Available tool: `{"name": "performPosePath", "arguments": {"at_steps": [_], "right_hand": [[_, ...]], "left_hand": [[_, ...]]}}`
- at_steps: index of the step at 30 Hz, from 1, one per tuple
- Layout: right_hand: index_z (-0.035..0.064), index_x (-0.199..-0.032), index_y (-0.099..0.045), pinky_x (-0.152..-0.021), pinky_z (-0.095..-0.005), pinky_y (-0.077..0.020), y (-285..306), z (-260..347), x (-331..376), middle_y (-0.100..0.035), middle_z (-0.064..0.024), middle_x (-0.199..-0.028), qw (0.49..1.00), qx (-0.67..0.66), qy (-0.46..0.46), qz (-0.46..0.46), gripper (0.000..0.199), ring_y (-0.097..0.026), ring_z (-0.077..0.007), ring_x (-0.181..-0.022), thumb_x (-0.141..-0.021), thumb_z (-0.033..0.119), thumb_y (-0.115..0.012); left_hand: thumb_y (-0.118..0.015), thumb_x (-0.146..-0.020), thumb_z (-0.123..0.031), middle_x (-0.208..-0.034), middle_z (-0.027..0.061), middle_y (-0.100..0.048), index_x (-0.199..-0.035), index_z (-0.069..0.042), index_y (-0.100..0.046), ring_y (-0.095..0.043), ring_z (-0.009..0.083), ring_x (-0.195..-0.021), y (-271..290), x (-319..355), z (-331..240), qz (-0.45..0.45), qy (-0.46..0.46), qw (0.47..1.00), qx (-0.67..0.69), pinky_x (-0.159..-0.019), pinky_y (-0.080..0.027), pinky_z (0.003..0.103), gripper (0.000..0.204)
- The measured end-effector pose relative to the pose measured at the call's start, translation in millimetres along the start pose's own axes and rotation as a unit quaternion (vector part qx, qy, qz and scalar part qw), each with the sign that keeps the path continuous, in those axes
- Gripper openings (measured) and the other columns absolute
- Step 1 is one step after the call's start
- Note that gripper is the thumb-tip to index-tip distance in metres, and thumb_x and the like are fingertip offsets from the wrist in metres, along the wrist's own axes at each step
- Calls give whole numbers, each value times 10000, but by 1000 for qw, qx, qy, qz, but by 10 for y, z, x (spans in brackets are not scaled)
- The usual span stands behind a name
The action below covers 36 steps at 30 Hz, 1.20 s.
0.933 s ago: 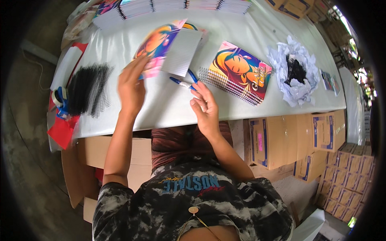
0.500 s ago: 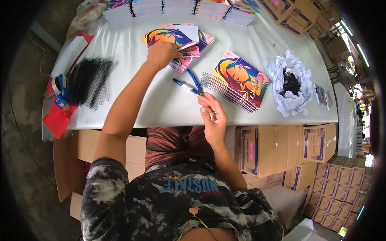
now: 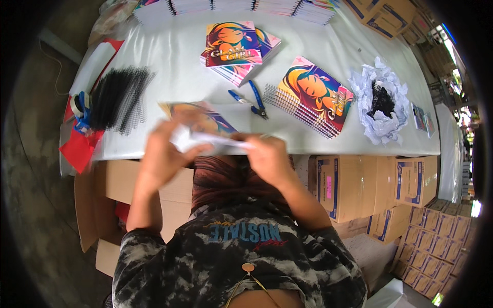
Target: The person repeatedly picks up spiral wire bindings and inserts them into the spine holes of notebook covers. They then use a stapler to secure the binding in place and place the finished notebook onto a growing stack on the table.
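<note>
Near the table's front edge, a loose notebook (image 3: 208, 119) with a colourful illustrated cover is between my hands, smeared by motion. My left hand (image 3: 163, 154) grips its left side, thumb along the near edge. With the fingers of my right hand (image 3: 269, 158) I hold its right near corner. Blue-handled pliers (image 3: 258, 107) lie just beyond, handles spread. Behind them is a stack of matching notebooks (image 3: 231, 49), without visible coils. To the right, several spiral-bound notebooks (image 3: 318, 90) overlap, their coils fanned toward me.
Black plastic coils (image 3: 120, 100) lie in a pile at left, beside a blue tape dispenser (image 3: 82, 114) and red material (image 3: 82, 150). Crumpled paper (image 3: 363, 128) holds black scraps at right. Bound notebooks (image 3: 233, 20) line the back. Cardboard boxes (image 3: 354, 187) stand below the table.
My left hand has come back from the stack toward me with a notebook. My right hand has left the pliers and now grips the notebook too.
</note>
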State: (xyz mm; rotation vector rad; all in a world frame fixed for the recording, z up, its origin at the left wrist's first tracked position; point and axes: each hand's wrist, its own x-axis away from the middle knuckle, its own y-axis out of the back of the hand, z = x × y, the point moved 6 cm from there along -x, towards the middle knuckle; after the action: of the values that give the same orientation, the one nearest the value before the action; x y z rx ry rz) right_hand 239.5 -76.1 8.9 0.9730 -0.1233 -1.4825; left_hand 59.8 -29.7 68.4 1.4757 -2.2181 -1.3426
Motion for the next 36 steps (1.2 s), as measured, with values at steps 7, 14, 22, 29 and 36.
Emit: {"name": "performPosePath", "arguments": {"at_steps": [7, 14, 22, 29, 36], "right_hand": [[-30, -929, -634, -746, -239, -471, -178, -886, 342, -662, -56, -873, 894, -367, -202, -159, 127, -592, -91, -792, -803, -13, -644], [14, -1192, -409, -821, -274, -473, 58, -808, 149, -607, -147, -1059, 897, -402, -123, -140, 489, -591, -159, -922, -776, -19, -663], [-13, -954, -581, -765, -253, -486, 107, -844, -33, -631, -87, -953, 900, -389, -145, -130, 244, -598, -120, -845, -754, 35, -712], [-27, -929, -621, -710, -239, -476, -75, -998, 118, -652, -44, -850, 921, -327, -210, -21, 178, -576, -81, -780, -790, 64, -686], [-51, -983, -635, -720, -248, -488, -40, -886, 217, -665, -66, -849, 936, -314, -157, -33, 189, -601, -111, -777, -805, 12, -641]], "left_hand": [[-611, -639, -9, -1199, 121, -488, -1335, -11, -338, -473, 184, -1093, -430, 10, 982, -145, 190, 856, 458, -897, -405, 279, 748], [-555, -690, 92, -1036, 78, -543, -1130, 5, -477, -497, 169, -1023, -824, 62, 986, -140, 160, 914, 346, -916, -372, 292, 455], [-517, -761, 76, -1059, 97, -563, -1126, 11, -477, -554, 180, -943, -1064, -42, 1122, -103, 199, 867, 445, -869, -437, 319, 372], [-526, -757, 59, -1010, 96, -568, -1078, -2, -514, -562, 191, -914, -1110, -3, 1092, -54, 153, 928, 334, -824, -457, 317, 328], [-568, -826, -400, -1099, 180, -524, -1135, -48, -519, -516, 344, -1027, 162, -293, 2416, -195, 341, 835, -386, -852, -416, 441, 471]]}}
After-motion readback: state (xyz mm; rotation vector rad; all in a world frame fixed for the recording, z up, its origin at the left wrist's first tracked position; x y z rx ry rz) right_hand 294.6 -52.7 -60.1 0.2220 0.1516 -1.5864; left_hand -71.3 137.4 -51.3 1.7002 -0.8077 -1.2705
